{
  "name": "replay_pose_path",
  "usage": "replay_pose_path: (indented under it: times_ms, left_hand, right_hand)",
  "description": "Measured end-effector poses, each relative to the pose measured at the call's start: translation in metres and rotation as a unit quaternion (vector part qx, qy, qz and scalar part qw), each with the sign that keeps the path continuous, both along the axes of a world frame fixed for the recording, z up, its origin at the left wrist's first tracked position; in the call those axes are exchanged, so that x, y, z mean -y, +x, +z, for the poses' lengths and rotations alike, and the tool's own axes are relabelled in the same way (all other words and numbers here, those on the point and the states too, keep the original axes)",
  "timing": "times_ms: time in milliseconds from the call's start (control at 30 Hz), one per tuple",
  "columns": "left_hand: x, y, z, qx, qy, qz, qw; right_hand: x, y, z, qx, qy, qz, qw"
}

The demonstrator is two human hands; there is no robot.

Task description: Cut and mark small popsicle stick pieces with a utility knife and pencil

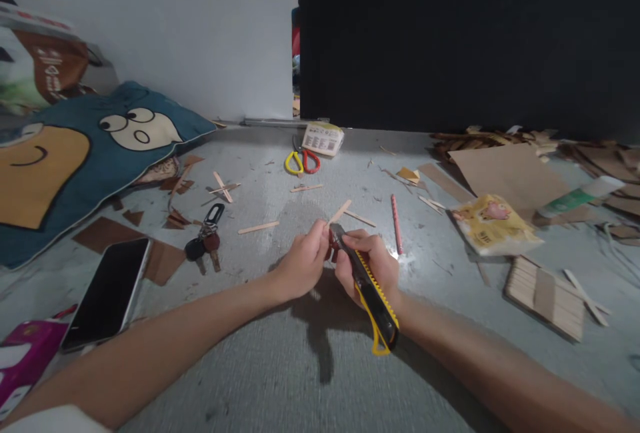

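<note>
My right hand (pixel 373 263) is wrapped round a black and yellow utility knife (pixel 373 286), its front end pointing away from me and to the left. My left hand (pixel 305 256) pinches a wooden craft stick (pixel 339 212), which slants up and to the right from the fingertips. The front of the knife meets the stick near my left fingers; the blade itself is hard to make out. Something dark red shows between the two hands, too hidden to name. Just beyond them another craft stick (pixel 360 218) lies on the table, and one more stick (pixel 259 227) lies to the left.
Scissors (pixel 303 161) lie at the back beside a small packet (pixel 323 138). To the left are keys (pixel 204 246), a phone (pixel 107 293) and a blue cushion (pixel 100 146). At right are a striped pencil (pixel 397 223), a yellow packet (pixel 493 225), a glue stick (pixel 580 196) and bundled sticks (pixel 545 296).
</note>
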State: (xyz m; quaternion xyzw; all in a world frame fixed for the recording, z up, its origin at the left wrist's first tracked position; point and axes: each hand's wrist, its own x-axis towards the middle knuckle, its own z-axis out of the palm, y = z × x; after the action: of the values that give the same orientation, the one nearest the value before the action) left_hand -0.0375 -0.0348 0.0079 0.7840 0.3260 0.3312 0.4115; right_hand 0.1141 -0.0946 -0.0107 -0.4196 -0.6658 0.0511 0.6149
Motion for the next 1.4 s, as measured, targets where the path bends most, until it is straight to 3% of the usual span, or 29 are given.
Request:
replay_pose_path:
  times_ms: [100, 1133, 1400]
  left_hand:
    - [0.0, 0.0, 0.0, 0.002, -0.005, 0.0, 1.0]
    - [0.001, 0.0, 0.003, -0.013, -0.013, 0.0, 1.0]
    - [0.0, 0.001, 0.0, -0.009, -0.016, 0.006, 1.0]
  right_hand:
    - [0.002, 0.0, 0.004, 0.039, 0.006, -0.023, 0.999]
    - [0.001, -0.002, 0.012, 0.041, 0.022, -0.027, 0.999]
    - [0.003, -0.006, 0.014, 0.048, -0.006, -0.033, 0.998]
